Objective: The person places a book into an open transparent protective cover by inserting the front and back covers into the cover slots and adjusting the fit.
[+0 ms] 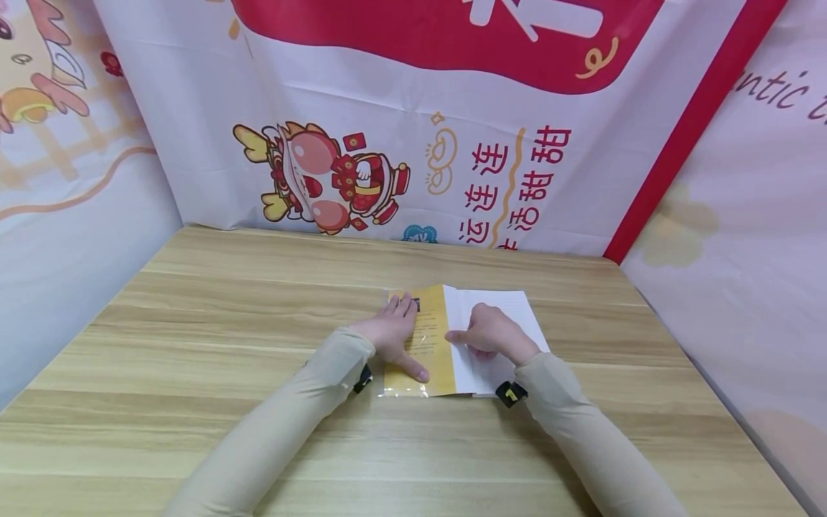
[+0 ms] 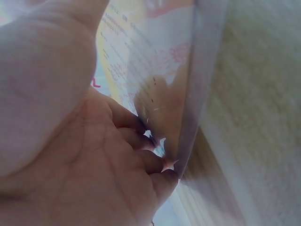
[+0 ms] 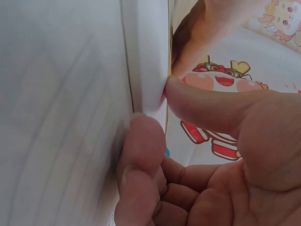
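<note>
A notebook with a yellow printed cover (image 1: pixel 436 309) lies open on the table, a white page (image 1: pixel 517 309) showing at its right. Clear plastic (image 1: pixel 397 392) edges the cover's left and near sides. My left hand (image 1: pixel 393 336) rests on the yellow cover, fingers straight and thumb spread. With thumb and curled fingers, my right hand (image 1: pixel 494 334) pinches the cover's edge along a white strip. In the right wrist view, its thumb (image 3: pixel 207 103) sits at that edge, its index finger (image 3: pixel 143 141) by the crease beside the lined page (image 3: pixel 56 117).
The wooden table (image 1: pixel 232 309) stretches around the notebook to a back edge. Behind it hangs a printed cloth (image 1: pixel 388 93) with a cartoon figure and red characters. More printed cloth (image 1: pixel 743 237) borders the right side. A small black device (image 1: pixel 512 393) is at the right wrist.
</note>
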Demonstrator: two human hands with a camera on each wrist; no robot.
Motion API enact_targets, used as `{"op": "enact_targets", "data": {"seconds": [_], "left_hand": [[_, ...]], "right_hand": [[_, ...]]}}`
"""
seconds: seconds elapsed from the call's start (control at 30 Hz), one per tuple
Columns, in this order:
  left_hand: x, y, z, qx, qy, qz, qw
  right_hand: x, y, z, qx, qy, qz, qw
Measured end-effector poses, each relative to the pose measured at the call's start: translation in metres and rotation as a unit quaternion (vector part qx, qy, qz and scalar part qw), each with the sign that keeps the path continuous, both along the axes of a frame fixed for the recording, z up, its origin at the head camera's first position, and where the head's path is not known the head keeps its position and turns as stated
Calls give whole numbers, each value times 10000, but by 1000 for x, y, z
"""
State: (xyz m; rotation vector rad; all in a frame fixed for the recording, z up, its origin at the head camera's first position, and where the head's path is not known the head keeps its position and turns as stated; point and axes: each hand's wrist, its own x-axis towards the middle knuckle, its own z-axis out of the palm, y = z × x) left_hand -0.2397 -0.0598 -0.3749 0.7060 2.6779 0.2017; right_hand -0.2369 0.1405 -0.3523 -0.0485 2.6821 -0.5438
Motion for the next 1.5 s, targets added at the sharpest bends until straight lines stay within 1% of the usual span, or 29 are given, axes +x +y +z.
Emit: {"op": "enact_targets", "data": {"seconds": [0.4, 0.7, 0.87, 1.2, 1.5], "left_hand": [[2, 1, 1, 1, 33, -46, 10000], [3, 0, 3, 99, 25, -59, 9999], [3, 0, 4, 46, 29, -112, 9999], [4, 0, 4, -24, 34, -110, 9999], [4, 2, 5, -165, 18, -63, 9998]], "right_hand": [[0, 0, -2, 7, 54, 63, 10000], [1, -3, -1, -17, 140, 148, 9998], [1, -4, -2, 1, 93, 97, 9999], [2, -8, -3, -56, 100, 125, 9999], [8, -11, -1, -50, 304, 80, 9995]]}}
